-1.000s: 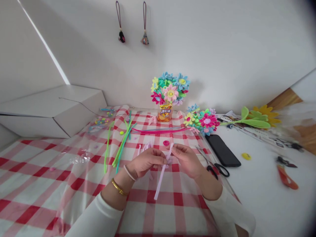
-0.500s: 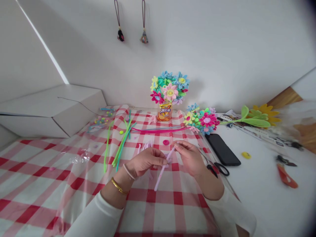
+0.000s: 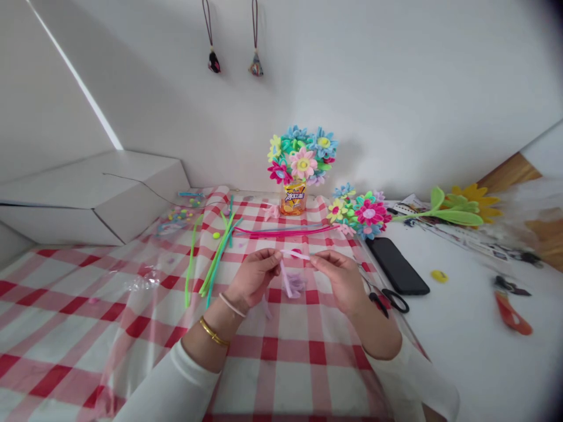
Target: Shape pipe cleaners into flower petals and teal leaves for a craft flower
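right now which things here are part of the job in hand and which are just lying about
In the job:
- pale lilac strip, pinched between left hand and right hand
- lilac cluster just below
- scissors, perhaps

Lying about, it seems:
- black phone
- white box
- small yellow piece

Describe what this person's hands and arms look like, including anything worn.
The left hand and right hand are ungloved. Plain white sleeves stop short of the hands. On the left are a thin pale pink band and, nearer the sleeve, a gold bangle; on the right, no bracelet shows.
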The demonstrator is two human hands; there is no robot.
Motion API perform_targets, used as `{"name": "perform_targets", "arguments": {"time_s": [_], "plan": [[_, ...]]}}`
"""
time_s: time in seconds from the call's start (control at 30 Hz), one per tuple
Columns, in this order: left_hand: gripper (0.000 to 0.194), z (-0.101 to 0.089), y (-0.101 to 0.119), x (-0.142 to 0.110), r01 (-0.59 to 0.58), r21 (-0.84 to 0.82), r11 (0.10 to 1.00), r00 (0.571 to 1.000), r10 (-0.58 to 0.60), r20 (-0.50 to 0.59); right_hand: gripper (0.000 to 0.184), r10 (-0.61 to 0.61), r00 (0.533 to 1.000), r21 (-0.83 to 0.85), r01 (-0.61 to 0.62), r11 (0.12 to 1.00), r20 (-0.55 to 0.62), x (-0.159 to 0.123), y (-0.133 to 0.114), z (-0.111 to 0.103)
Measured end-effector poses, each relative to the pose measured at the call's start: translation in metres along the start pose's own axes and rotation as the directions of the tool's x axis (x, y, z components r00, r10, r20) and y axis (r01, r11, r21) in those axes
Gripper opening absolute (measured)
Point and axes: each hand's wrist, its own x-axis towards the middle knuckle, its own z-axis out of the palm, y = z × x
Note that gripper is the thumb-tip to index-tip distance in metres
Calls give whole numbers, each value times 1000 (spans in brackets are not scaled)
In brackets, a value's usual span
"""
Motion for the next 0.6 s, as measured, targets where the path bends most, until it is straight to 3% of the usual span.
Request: {"name": "perform_targets", "arguments": {"time_s": [0.23,0.43,0.6], "plan": [[17,0,-6,2,-85,-86,993,992,77,-97,10,83,984,-120,-64,991,158,-6,1,8],[17,7,-5,-1,-76,-176,981,992,56,-115,10,114,963,-242,-53,969,243,-11,5,15],[18,11,-4,-2,-111,-221,969,989,85,-125,10,159,939,-150,-117,982,304,-14,6,19]]}}
